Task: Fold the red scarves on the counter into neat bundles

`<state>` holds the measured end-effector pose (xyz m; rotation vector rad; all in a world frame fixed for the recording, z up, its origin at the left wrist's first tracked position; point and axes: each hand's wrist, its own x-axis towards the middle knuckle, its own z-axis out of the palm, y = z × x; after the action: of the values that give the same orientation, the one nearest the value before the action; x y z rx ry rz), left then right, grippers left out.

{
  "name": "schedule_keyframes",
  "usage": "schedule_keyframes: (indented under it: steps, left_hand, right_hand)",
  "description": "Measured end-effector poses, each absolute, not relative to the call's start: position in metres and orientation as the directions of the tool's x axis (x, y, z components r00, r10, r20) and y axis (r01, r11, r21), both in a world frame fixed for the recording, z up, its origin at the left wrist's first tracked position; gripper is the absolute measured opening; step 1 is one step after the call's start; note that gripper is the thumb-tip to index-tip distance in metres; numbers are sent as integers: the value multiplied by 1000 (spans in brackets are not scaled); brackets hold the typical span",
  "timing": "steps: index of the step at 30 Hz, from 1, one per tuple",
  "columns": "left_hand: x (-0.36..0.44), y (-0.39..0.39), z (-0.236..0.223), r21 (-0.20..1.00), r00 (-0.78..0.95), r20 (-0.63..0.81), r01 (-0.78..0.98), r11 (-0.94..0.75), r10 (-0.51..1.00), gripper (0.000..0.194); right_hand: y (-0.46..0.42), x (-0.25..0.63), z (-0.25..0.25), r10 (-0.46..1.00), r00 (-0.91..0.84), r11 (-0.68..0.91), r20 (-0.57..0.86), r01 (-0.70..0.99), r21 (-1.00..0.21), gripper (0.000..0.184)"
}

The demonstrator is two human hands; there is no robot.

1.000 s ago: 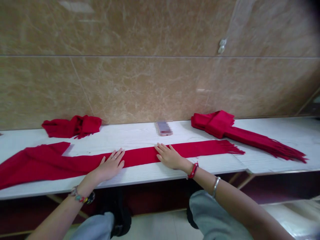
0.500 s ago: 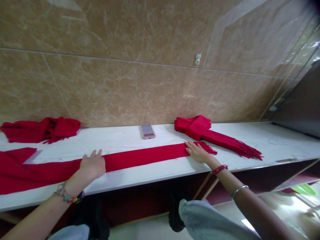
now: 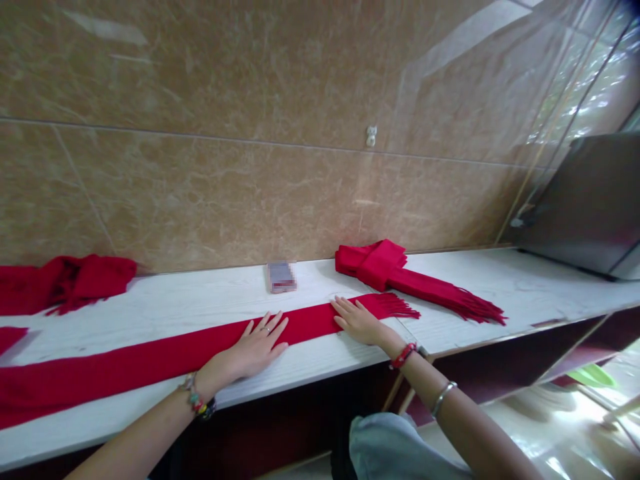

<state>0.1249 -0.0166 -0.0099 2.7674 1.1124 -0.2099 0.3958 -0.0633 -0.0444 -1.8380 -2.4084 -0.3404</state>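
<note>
Lying at the far left against the tiled wall (image 3: 225, 193), a bunched red scarf (image 3: 107, 277) rested at the back of the white table (image 3: 200, 297), partly outside the view. The long red scarf (image 3: 125, 363) was laid flat along the front of the table, running from the left edge of view to a fringed right end. The left hand (image 3: 257, 347) was found palm down on it, fingers spread and unclenched, with a beaded bracelet (image 3: 195, 398) at the wrist. Behind the long red scarf, near the wall, lay a phone-like object (image 3: 281, 275), its surface pixelated. Farther right, the right hand (image 3: 361, 325) rested palm down on the same cloth, short of the fringe, its fingers extended and likewise released; a red bracelet (image 3: 403, 356) and a silver bangle (image 3: 443, 399) were noted on that arm. Just behind the fringe, a folded red scarf (image 3: 373, 263) lay with its tassels pointing right. A grey box-like unit (image 3: 585, 200) stood at the far right, with a green basin (image 3: 593, 375) below table level.
</note>
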Motion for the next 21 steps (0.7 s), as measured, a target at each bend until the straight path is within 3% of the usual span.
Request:
schedule_keyframes:
  steps: [6,11,13,17,21]
  left_hand:
    - [125,-15,-6,120,700,-222,711,-693,679,62]
    - [131,-7,-2,101,699,-234,708,-699,675,57]
    - [137,1,3,87,736,-174,673,-734,654,49]
    - [162,21,16,118,820,-35,571,-812,571,41]
    - [190,42,24,189,831,-148,556,-810,536,40]
  right_hand:
    - [-86,484,-55,978,-100,58,184,973,223,39]
    - [-87,480,-48,941,75,-112,330,989,95,39]
    - [-86,457,-36,915,31,-46,402,999,28,39]
    - [-89,398,-8,876,-268,302,401,953,-24,31]
    - [-94,358,0,855,-425,421,296,903,82,20]
